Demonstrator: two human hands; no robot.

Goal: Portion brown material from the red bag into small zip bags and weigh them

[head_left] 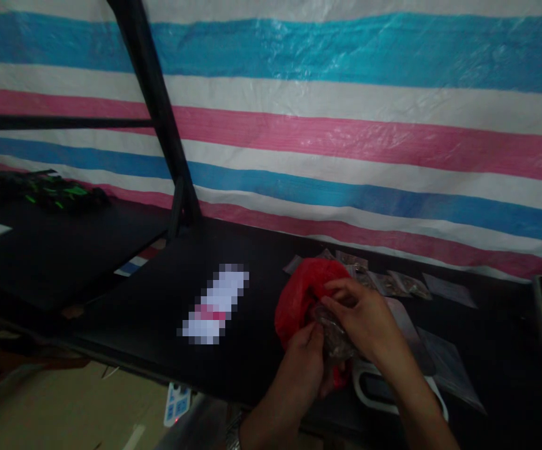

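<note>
Striped tarp (346, 56) | red bag (294, 303) | left hand (302, 362) pinching crinkled pouch (334, 340) | right hand (365, 317) grip unclear

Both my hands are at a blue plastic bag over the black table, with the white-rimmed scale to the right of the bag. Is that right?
Not quite: the plastic bag is red, as the head view shows. The left hand, right hand, black table and scale are as you say.

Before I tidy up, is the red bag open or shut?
Open: the red bag gapes at its mouth, beside the clear plastic bag.
</note>
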